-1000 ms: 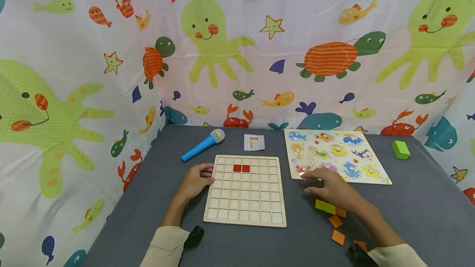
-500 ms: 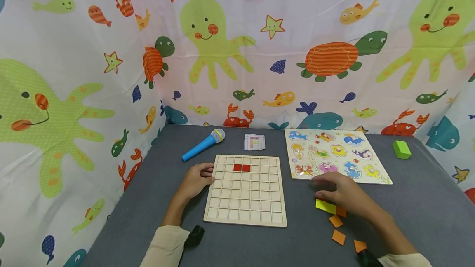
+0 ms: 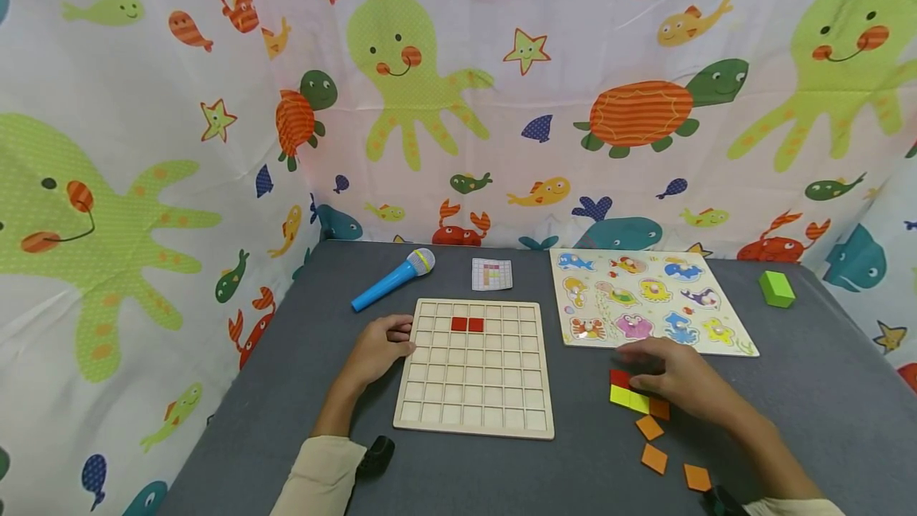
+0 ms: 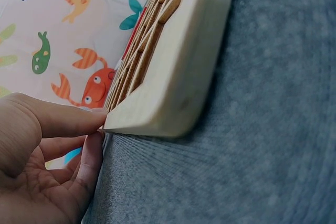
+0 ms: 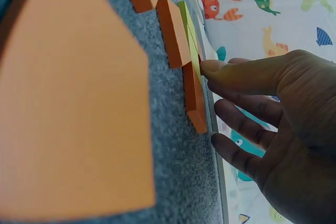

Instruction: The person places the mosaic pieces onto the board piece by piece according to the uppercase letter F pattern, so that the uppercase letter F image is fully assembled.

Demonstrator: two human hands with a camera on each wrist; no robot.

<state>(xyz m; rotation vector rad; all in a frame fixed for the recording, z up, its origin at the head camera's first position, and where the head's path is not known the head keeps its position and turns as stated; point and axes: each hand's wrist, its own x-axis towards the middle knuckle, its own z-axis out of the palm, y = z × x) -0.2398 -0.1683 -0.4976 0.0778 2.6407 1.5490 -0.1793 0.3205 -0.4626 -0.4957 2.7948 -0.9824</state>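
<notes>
My left hand (image 3: 380, 350) pinches the left edge of a wooden grid board (image 3: 473, 431) between thumb and fingers. Two red square tiles (image 3: 458, 324) sit side by side in the board's second row. To the right of the board, my right hand (image 3: 680, 377) hovers low over a loose group of tiles, its fingers loosely bent and apart. Its thumb is at a red tile (image 3: 618, 377), partly hidden by the hand; whether they touch I cannot tell. Yellow tiles (image 3: 630, 399) lie just in front of it, with several orange tiles (image 3: 654, 459) trailing toward me.
Behind the board lie a blue toy microphone (image 3: 390, 287) and a small printed pattern card (image 3: 492, 275). A sea-animal puzzle board (image 3: 652, 293) lies back right, beyond my right hand. A green block (image 3: 776, 290) stands at the far right. Printed cloth hangs behind the grey table.
My right hand has drifted right and a little toward me, uncovering the red tile and more of the yellow and orange ones. The left hand and grid board keep their place.
</notes>
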